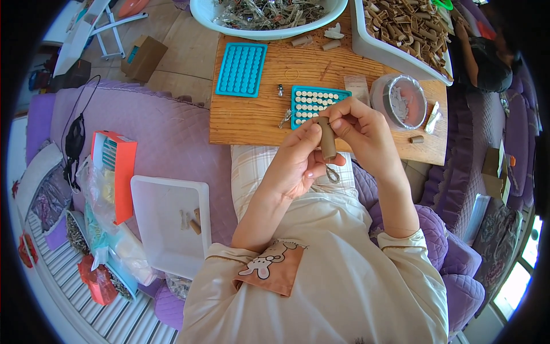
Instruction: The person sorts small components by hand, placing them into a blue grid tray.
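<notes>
A short brown paper tube (327, 138) stands upright between my two hands, above my lap. My left hand (296, 163) grips its lower half, and a thin metal wire clip (332, 172) hangs just below it. My right hand (363, 127) pinches the top end of the tube with thumb and fingers. Just beyond my hands, on the wooden board (252, 114), lies a teal tray (312, 103) filled with rows of pale tube ends. An empty teal tray (241, 69) lies to its left.
A white basin of wire clips (266, 14) and a white bin of brown tubes (404, 28) stand at the board's far edge. A round clear container (399, 101) sits right. A white tray (169, 223) and an orange box (116, 172) lie on the purple sofa at left.
</notes>
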The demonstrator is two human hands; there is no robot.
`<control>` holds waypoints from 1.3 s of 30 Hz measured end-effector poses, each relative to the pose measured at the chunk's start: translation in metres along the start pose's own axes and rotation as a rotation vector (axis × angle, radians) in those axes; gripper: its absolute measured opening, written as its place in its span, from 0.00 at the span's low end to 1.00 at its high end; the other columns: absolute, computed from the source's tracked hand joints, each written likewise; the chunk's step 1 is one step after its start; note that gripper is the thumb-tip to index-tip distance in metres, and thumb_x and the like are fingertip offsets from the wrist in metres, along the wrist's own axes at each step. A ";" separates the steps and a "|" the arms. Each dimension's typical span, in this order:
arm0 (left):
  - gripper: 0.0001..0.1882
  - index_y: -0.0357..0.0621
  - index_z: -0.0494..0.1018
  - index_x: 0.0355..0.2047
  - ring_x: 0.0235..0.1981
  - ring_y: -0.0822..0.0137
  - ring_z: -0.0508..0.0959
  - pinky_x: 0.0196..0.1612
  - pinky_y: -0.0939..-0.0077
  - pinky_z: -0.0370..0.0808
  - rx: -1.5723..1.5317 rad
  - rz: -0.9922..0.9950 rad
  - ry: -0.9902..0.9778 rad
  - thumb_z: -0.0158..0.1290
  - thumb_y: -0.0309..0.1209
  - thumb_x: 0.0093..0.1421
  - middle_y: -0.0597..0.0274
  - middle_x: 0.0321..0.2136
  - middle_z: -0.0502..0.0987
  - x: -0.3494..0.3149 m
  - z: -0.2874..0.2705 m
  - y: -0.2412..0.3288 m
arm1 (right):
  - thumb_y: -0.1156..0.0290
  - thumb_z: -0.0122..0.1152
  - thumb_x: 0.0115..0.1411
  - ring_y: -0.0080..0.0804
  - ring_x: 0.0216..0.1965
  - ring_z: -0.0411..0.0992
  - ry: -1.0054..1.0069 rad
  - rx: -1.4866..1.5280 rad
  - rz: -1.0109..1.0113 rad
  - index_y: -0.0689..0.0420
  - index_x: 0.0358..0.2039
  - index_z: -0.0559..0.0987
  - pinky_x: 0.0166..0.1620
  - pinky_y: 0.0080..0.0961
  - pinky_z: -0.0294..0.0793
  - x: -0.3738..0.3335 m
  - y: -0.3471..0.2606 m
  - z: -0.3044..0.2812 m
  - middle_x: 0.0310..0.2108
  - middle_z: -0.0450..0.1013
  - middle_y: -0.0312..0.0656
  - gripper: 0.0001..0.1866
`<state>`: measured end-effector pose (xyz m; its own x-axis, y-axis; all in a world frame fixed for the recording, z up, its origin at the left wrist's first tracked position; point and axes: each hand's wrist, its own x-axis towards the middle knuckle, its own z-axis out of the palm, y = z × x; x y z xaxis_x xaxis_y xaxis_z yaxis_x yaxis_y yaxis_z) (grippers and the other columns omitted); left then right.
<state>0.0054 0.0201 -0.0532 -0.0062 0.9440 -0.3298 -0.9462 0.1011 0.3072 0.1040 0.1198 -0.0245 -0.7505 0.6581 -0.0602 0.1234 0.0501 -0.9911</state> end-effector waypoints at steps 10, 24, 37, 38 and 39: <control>0.20 0.42 0.55 0.48 0.26 0.67 0.76 0.11 0.91 0.64 0.093 0.111 -0.168 0.39 0.39 0.59 0.63 0.28 0.70 0.001 0.001 0.005 | 0.78 0.52 0.51 0.22 0.34 0.68 -0.256 0.065 -0.126 0.64 0.28 0.71 0.37 0.18 0.68 0.013 -0.011 -0.017 0.32 0.69 0.41 0.04; 0.18 0.46 0.63 0.33 0.46 0.42 0.64 0.39 0.64 0.73 1.337 1.614 -0.256 0.53 0.19 0.41 0.53 0.43 0.67 -0.002 -0.003 -0.024 | 0.48 0.41 0.56 0.19 0.24 0.62 -0.089 0.461 0.125 0.63 0.25 0.69 0.30 0.16 0.62 -0.048 -0.020 0.005 0.21 0.65 0.35 0.26; 0.42 0.32 0.60 0.46 0.37 0.64 0.69 0.40 0.76 0.66 0.891 0.818 -0.256 0.56 0.53 0.38 0.52 0.36 0.68 -0.004 0.000 -0.028 | 0.55 0.43 0.57 0.27 0.26 0.63 -0.024 0.162 -0.211 0.61 0.32 0.69 0.32 0.20 0.63 -0.055 -0.017 0.029 0.23 0.64 0.38 0.19; 0.38 0.32 0.62 0.42 0.35 0.65 0.70 0.37 0.76 0.67 0.703 0.804 -0.176 0.58 0.48 0.37 0.52 0.34 0.69 -0.007 0.015 -0.035 | 0.55 0.42 0.57 0.28 0.27 0.63 -0.042 0.130 -0.243 0.61 0.32 0.68 0.33 0.21 0.63 -0.056 -0.015 0.030 0.23 0.64 0.38 0.19; 0.38 0.32 0.62 0.42 0.35 0.65 0.70 0.37 0.76 0.67 0.703 0.806 -0.174 0.58 0.48 0.37 0.52 0.34 0.69 -0.010 0.017 -0.035 | 0.56 0.42 0.57 0.29 0.27 0.64 -0.059 0.098 -0.275 0.61 0.32 0.68 0.33 0.22 0.63 -0.057 -0.010 0.031 0.23 0.64 0.38 0.19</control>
<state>0.0439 0.0130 -0.0452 -0.4449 0.8393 0.3123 -0.2864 -0.4637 0.8384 0.1251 0.0587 -0.0152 -0.7840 0.5847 0.2084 -0.1512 0.1458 -0.9777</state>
